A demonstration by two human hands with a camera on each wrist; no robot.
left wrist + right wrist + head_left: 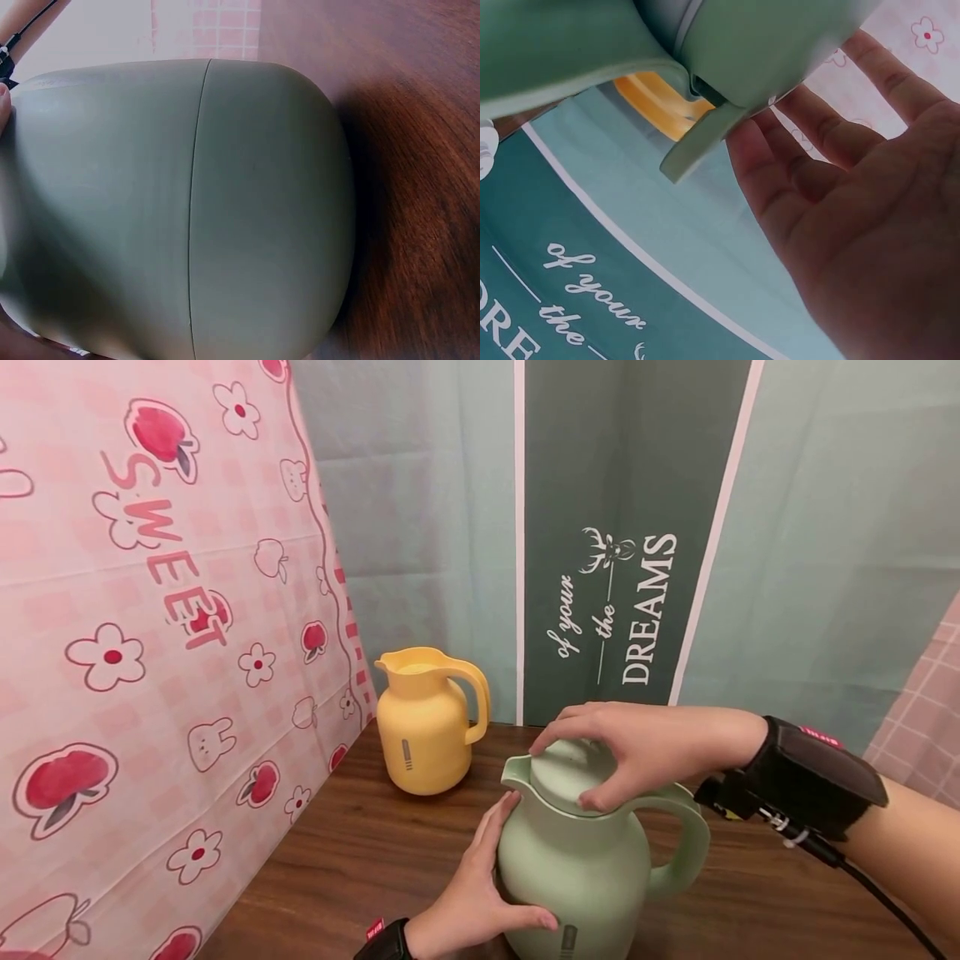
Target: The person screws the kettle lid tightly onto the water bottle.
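A light green vacuum jug stands on the brown table, its spout to the left and its handle to the right. My left hand holds the side of its body, thumb at the front and fingers up toward the spout. From above, my right hand grips the round green lid between thumb and fingers at the jug's mouth. Fingers of the right hand touch a green edge in the right wrist view. The jug's body fills much of the left wrist view.
Behind and to the left stands a yellow jug with its handle on the right. A pink patterned cloth borders the table on the left, and a green curtain hangs behind. A black cable trails from the right wrist.
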